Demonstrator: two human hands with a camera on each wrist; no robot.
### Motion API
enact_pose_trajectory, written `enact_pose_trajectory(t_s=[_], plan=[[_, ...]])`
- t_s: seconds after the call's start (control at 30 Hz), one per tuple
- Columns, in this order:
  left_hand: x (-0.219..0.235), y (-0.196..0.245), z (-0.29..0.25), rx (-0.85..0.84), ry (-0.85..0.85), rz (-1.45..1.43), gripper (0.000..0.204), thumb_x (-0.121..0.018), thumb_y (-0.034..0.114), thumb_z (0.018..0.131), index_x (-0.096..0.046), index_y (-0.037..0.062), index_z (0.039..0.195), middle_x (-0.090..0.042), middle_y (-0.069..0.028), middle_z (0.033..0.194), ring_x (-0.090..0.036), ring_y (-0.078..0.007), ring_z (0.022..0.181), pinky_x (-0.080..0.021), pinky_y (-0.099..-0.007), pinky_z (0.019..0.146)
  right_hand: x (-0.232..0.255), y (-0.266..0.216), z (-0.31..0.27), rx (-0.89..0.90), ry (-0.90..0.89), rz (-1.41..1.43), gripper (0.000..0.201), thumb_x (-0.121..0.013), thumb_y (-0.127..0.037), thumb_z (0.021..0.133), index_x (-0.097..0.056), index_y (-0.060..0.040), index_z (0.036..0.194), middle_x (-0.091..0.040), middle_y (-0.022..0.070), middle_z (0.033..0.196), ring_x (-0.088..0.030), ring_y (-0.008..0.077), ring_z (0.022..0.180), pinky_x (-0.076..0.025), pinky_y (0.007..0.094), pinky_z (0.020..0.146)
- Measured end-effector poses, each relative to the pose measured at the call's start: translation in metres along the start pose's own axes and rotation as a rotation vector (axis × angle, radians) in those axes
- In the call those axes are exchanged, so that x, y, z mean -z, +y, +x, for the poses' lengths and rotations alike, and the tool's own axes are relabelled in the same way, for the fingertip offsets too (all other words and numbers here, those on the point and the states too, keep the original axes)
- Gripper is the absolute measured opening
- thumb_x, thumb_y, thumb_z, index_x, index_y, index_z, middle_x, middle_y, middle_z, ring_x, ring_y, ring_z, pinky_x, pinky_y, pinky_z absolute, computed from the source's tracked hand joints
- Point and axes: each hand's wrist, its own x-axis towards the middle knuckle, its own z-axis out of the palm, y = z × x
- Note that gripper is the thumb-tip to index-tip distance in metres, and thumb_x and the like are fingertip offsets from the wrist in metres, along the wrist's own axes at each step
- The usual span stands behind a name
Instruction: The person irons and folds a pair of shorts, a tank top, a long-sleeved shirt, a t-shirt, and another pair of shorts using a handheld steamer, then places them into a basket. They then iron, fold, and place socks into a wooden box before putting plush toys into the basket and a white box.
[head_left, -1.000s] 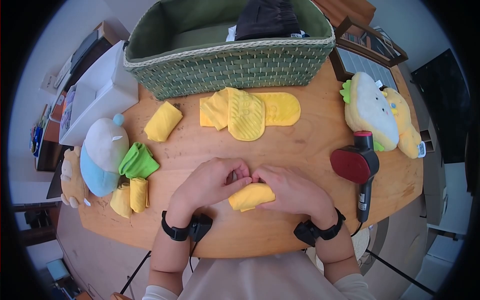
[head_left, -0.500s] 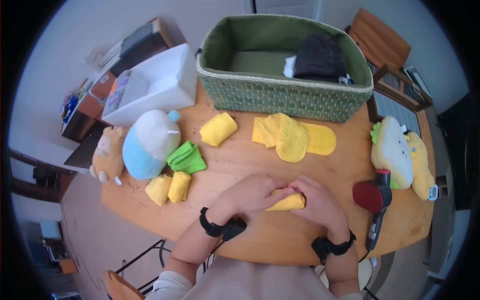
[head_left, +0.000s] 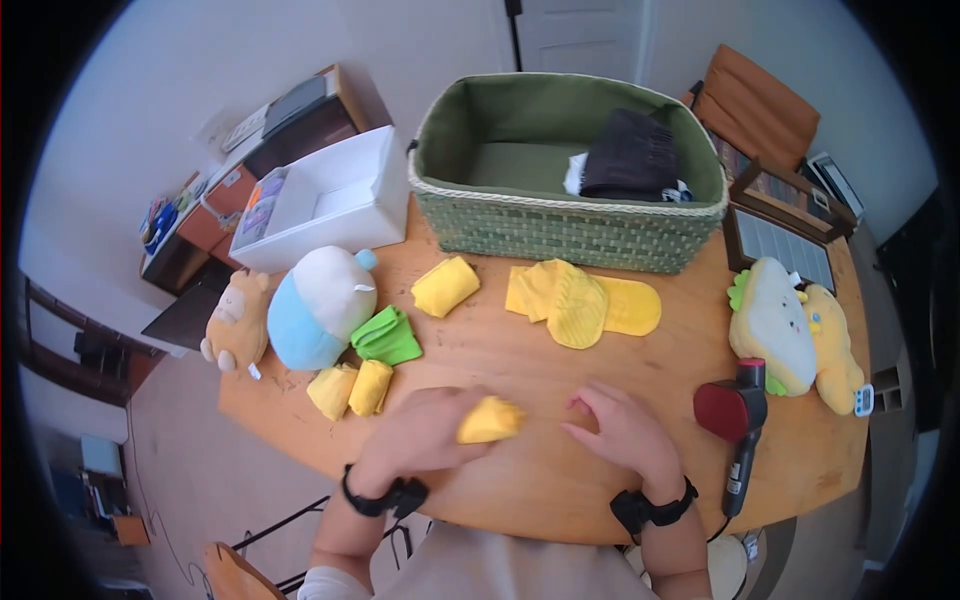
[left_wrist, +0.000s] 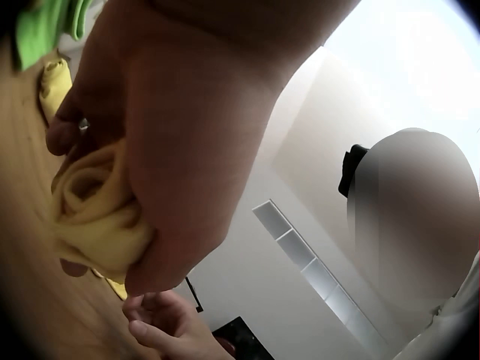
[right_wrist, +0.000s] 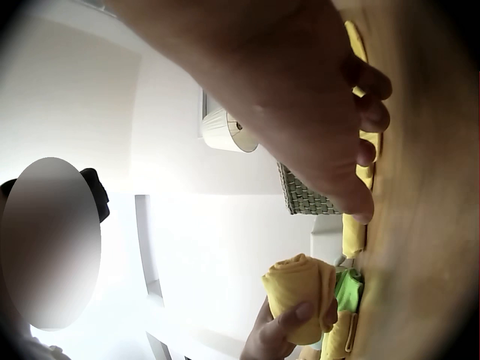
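Observation:
My left hand (head_left: 425, 430) holds a bundle of rolled yellow socks (head_left: 490, 420) above the near part of the table, its fingers and thumb around the roll. The coiled end of the roll shows in the left wrist view, and in the right wrist view the thumb lies along its side. My right hand (head_left: 625, 430) hovers to the right of the roll, fingers loosely bent, with nothing in it. Beyond the hands a pair of yellow socks (head_left: 580, 305) lies flat and crossed. Another yellow roll (head_left: 445, 287) sits to its left.
Two smaller yellow rolls (head_left: 370, 388) and a green folded cloth (head_left: 387, 336) lie by a blue-and-white plush (head_left: 322, 305). A green woven basket (head_left: 560, 235) holds dark clothing (head_left: 630, 155). A white bin (head_left: 390, 195) stands left, a red-and-black hair dryer (head_left: 728, 410) right, near plush toys (head_left: 772, 325).
Both hands were together on the yellow roll. Now the right hand has let go and they have parted, the left carrying the roll leftward. The head view has also shifted.

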Motion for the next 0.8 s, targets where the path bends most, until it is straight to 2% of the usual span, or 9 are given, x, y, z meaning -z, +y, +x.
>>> enact_pose_trajectory(t_s=[0.13, 0.2, 0.23, 0.3, 0.33, 0.43, 0.57, 0.63, 0.8], plan=[[0.007, -0.037, -0.074, 0.268, 0.330, -0.083, 0.046, -0.077, 0.022, 0.081, -0.060, 0.0033, 0.119, -0.070, -0.0209, 0.101, -0.067, -0.0429, 0.095, -0.054, -0.0452, 0.081, 0.000, 0.008, -0.002, -0.040, -0.023, -0.010, 0.028, -0.072, -0.020, 0.090, -0.059, -0.0040, 0.107, -0.065, 0.0152, 0.103, -0.065, 0.0343, 0.096, -0.053, 0.0421, 0.084], [0.002, -0.047, -0.104, 0.348, 0.605, -0.186, 0.042, -0.077, 0.015, 0.080, -0.060, 0.0022, 0.117, -0.070, -0.0199, 0.098, -0.067, -0.0426, 0.092, -0.054, -0.0447, 0.079, -0.006, 0.017, -0.003, -0.053, -0.022, -0.031, 0.026, -0.071, -0.020, 0.090, -0.057, -0.0056, 0.106, -0.066, 0.0143, 0.102, -0.064, 0.0364, 0.097, -0.052, 0.0438, 0.083], [-0.002, -0.055, -0.115, 0.339, 0.595, -0.190, 0.042, -0.077, 0.015, 0.080, -0.060, 0.0022, 0.117, -0.070, -0.0199, 0.098, -0.067, -0.0426, 0.092, -0.054, -0.0447, 0.079, -0.008, 0.020, -0.003, -0.047, -0.028, -0.056, 0.024, -0.070, -0.020, 0.090, -0.055, -0.0071, 0.105, -0.066, 0.0135, 0.102, -0.064, 0.0386, 0.098, -0.052, 0.0455, 0.083], [-0.014, -0.069, -0.130, 0.646, 0.665, -0.044, 0.046, -0.078, 0.014, 0.082, -0.058, 0.0011, 0.121, -0.068, -0.0198, 0.101, -0.066, -0.0419, 0.095, -0.053, -0.0465, 0.084, -0.008, 0.017, -0.003, -0.059, -0.014, -0.049, 0.024, -0.069, -0.021, 0.091, -0.055, -0.0073, 0.105, -0.065, 0.0129, 0.101, -0.064, 0.0379, 0.098, -0.052, 0.0459, 0.082], [-0.034, -0.074, -0.128, 0.719, 0.719, 0.158, 0.056, -0.079, 0.017, 0.084, -0.052, 0.0006, 0.129, -0.062, -0.0223, 0.115, -0.061, -0.0422, 0.107, -0.050, -0.0483, 0.093, -0.008, 0.015, -0.003, -0.059, -0.006, -0.038, 0.024, -0.069, -0.022, 0.091, -0.054, -0.0075, 0.104, -0.065, 0.0124, 0.100, -0.064, 0.0372, 0.098, -0.051, 0.0463, 0.082], [-0.083, -0.097, -0.112, 0.586, 0.885, 0.299, 0.065, -0.079, 0.020, 0.086, -0.044, 0.0003, 0.137, -0.052, -0.0242, 0.129, -0.052, -0.0432, 0.119, -0.044, -0.0497, 0.101, -0.004, 0.012, 0.000, -0.091, -0.078, -0.080, 0.026, -0.068, -0.020, 0.092, -0.056, -0.0039, 0.108, -0.064, 0.0151, 0.109, -0.062, 0.0379, 0.103, -0.052, 0.0431, 0.087], [-0.078, -0.107, -0.109, 0.595, 0.850, 0.229, 0.071, -0.078, 0.022, 0.087, -0.039, -0.0001, 0.141, -0.048, -0.0243, 0.132, -0.047, -0.0445, 0.125, -0.039, -0.0497, 0.108, -0.006, 0.002, 0.003, -0.180, -0.065, -0.129, 0.028, -0.067, -0.019, 0.092, -0.059, -0.0052, 0.115, -0.059, 0.0148, 0.124, -0.062, 0.0360, 0.106, -0.053, 0.0421, 0.087], [-0.073, -0.106, -0.110, 0.586, 0.855, 0.277, 0.075, -0.080, 0.025, 0.084, -0.038, -0.0005, 0.142, -0.046, -0.0238, 0.136, -0.045, -0.0443, 0.128, -0.037, -0.0503, 0.109, -0.013, 0.002, 0.010, -0.036, 0.144, -0.275, 0.036, -0.066, -0.018, 0.093, -0.059, -0.0085, 0.128, -0.050, 0.0138, 0.138, -0.060, 0.0344, 0.114, -0.051, 0.0455, 0.091], [-0.064, -0.090, -0.109, 0.558, 0.893, 0.410, 0.086, -0.082, 0.035, 0.081, -0.036, -0.0008, 0.145, -0.041, -0.0230, 0.144, -0.037, -0.0439, 0.136, -0.031, -0.0535, 0.113, -0.029, 0.013, 0.024, -0.028, 0.181, -0.577, 0.042, -0.061, -0.007, 0.090, -0.058, -0.0045, 0.131, -0.046, 0.0156, 0.142, -0.052, 0.0341, 0.123, -0.045, 0.0465, 0.098]])
